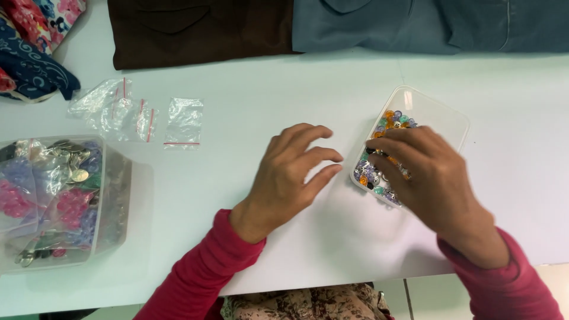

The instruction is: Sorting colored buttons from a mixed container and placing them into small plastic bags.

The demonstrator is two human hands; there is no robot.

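Observation:
A small clear plastic tray (441,115) lies tilted on the white table (255,95), holding several small buttons (392,121) in orange, purple, green and silver. My right hand (430,175) lies over the tray's near half, fingertips down among the buttons; whether a button is pinched is hidden. My left hand (290,175) hovers just left of the tray, fingers spread and slightly curled, holding nothing. Both arms wear red sleeves.
A larger clear box (115,195) with bagged pink, purple and metal pieces stands at the left edge. Several small empty zip bags (184,121) lie beyond it. Folded brown cloth (201,29) and grey-blue cloth (427,24) line the far edge; patterned fabric (32,53) sits top left.

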